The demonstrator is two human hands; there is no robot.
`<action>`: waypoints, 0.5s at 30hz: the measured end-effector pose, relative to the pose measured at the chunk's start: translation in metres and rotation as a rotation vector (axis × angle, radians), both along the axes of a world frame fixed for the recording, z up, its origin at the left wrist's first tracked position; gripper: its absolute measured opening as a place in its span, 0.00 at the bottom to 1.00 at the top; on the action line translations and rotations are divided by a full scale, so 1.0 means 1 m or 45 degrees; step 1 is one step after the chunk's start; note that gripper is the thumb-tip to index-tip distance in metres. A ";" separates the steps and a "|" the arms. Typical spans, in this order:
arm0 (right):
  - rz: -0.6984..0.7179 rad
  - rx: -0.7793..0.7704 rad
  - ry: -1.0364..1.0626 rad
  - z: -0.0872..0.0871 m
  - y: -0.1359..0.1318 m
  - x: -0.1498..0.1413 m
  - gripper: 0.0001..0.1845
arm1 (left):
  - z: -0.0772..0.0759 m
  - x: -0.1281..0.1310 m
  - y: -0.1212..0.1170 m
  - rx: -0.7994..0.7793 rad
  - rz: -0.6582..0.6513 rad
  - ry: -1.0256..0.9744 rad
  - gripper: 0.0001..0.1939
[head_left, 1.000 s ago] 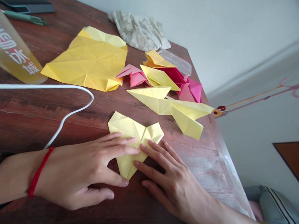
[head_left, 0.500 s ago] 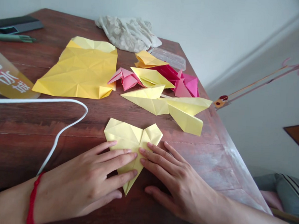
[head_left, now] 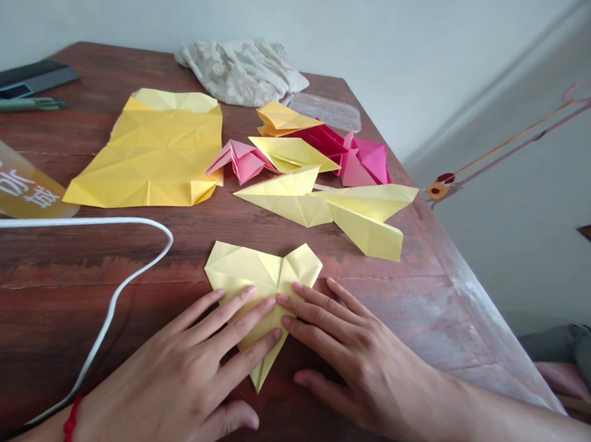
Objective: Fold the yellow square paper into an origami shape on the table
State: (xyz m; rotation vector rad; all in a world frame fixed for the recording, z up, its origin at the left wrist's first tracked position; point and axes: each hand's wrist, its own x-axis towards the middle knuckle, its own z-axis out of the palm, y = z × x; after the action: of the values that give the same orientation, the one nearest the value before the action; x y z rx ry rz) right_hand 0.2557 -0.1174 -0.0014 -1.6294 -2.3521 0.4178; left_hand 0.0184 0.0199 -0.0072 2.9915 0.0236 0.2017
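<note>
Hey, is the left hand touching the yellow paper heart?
Touching. The head view shows the fingers of the left hand lying flat on the yellow paper heart.

From here I read a reddish-brown wooden bench [head_left: 44, 312] carrying everything. A creased, unfolded yellow paper sheet [head_left: 152, 159] lies flat at left, and a pale yellow heart-shaped paper fold [head_left: 267, 272] sits nearer me. Beyond it are pale yellow pointed paper folds [head_left: 321, 206], overlapping a pink paper fold [head_left: 242, 161] and a magenta paper fold [head_left: 364, 162]. A crumpled white lace cloth [head_left: 239, 71] and a clear plastic box [head_left: 325, 111] lie along the far edge. A dark flat case [head_left: 28, 78], a green pen [head_left: 25, 103], a translucent printed plastic sheet [head_left: 12, 184] and a white cable [head_left: 121, 294] occupy the left side.
</note>
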 end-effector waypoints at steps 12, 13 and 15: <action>-0.020 0.011 0.024 0.001 0.000 -0.001 0.26 | -0.002 -0.001 -0.003 0.020 0.063 0.123 0.46; -0.018 0.009 0.020 0.001 0.000 -0.001 0.26 | -0.002 -0.001 -0.003 0.029 0.062 0.121 0.46; -0.008 -0.001 0.006 0.001 0.001 -0.001 0.26 | -0.001 -0.001 -0.003 0.035 0.065 0.111 0.46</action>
State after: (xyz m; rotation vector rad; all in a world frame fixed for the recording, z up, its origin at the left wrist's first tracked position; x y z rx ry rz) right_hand 0.2549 -0.1168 -0.0005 -1.6336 -2.3433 0.4204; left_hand 0.0174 0.0169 -0.0084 3.0269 0.1080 0.0776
